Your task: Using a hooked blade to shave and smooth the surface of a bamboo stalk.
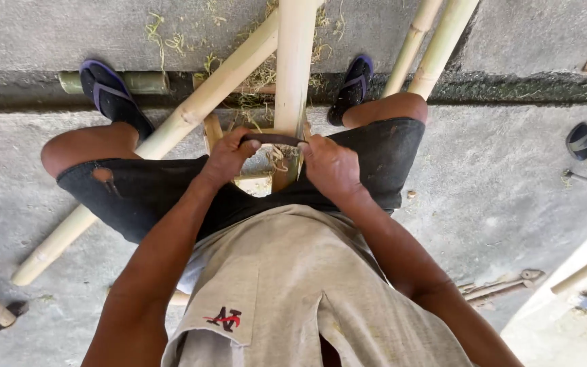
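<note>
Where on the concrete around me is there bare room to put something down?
Bare floor lies right of the right knee, before the scattered sticks. Another patch sits left of the left knee, above the long bamboo pole. Between the legs it is crowded: both hands grip a dark blade on upright bamboo.

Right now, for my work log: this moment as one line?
left hand: grips dark blade | right hand: grips blade | blade across upright bamboo pole

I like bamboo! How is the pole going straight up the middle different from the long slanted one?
The middle pole runs straight away between the knees; the slanted pole lies diagonally under the left leg. Both hands, left and right, work at the middle pole; none touches the slanted one. Both are pale bamboo.
</note>
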